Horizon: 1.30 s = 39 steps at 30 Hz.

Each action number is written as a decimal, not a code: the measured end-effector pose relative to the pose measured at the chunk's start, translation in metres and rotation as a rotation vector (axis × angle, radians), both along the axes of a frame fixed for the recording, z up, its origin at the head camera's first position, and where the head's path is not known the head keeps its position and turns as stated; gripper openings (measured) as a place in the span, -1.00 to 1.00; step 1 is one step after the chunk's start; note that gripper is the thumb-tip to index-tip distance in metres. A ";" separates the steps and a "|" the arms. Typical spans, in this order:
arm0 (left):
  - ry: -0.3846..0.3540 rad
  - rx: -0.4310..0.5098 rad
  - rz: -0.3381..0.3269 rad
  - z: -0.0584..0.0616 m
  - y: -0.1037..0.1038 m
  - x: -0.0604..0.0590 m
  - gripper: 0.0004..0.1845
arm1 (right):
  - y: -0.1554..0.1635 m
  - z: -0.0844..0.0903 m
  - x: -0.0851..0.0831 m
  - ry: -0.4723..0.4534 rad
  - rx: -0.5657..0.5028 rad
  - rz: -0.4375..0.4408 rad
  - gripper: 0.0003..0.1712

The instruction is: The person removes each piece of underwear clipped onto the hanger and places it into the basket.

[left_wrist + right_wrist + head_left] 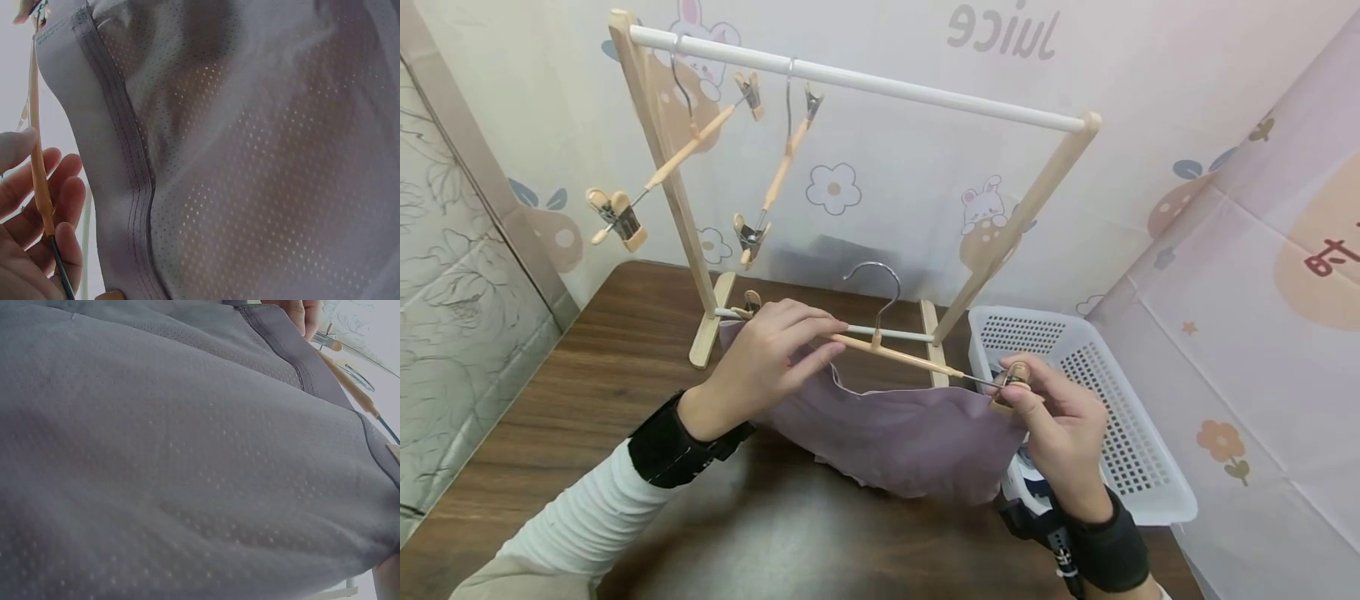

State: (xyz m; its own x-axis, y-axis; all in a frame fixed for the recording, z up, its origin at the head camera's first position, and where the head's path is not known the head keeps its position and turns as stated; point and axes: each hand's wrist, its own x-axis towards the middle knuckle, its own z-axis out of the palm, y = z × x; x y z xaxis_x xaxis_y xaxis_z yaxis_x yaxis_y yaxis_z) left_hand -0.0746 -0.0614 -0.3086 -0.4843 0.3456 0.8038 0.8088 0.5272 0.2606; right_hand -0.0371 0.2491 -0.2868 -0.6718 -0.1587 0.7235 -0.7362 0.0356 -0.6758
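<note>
Left hand (767, 358) is pinching the wooden bar of the clip hanger (895, 354) near its left end, fingers curled round it, which is keeping the bar roughly level above the table (550, 400). Right hand (1060, 425) is closing thumb and fingertips on the right clip (1017, 377), apparently squeezing it where the corner of the purple garment (895, 437) is meeting it. Garment is hanging from the hanger between both hands, sagging in the middle with its lower edge resting on the table; can't tell whether the left clip (750, 304) is actually biting the fabric, since the hand is covering that end. Left wrist view is showing the waistband seam (119, 162) running alongside the bar, with fingers (59, 187) wrapped behind it; right wrist view is mostly filled with mesh fabric, the band edge up top. Rack (850, 79) is standing just behind the hands, carrying two empty clip hangers (700, 137) (778, 171) on the white rail. White basket (1142, 467) is sitting just right of the right hand, touching nothing being held.
</note>
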 end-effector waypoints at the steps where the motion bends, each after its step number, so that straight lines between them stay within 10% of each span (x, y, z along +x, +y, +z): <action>1: 0.002 -0.003 0.001 0.000 0.000 0.000 -0.81 | 0.000 -0.001 0.000 -0.002 0.008 -0.009 -0.78; 13: 0.036 -0.014 0.002 -0.005 -0.004 0.003 -0.79 | 0.006 -0.008 0.002 -0.140 0.020 0.059 -0.72; 22: 0.041 -0.013 0.018 -0.006 -0.005 0.000 -0.80 | 0.009 -0.005 0.003 -0.286 0.180 -0.067 -0.69; 39: 0.000 -0.010 0.046 -0.005 -0.008 -0.001 -0.83 | 0.007 -0.005 -0.001 -0.316 0.166 -0.122 -0.70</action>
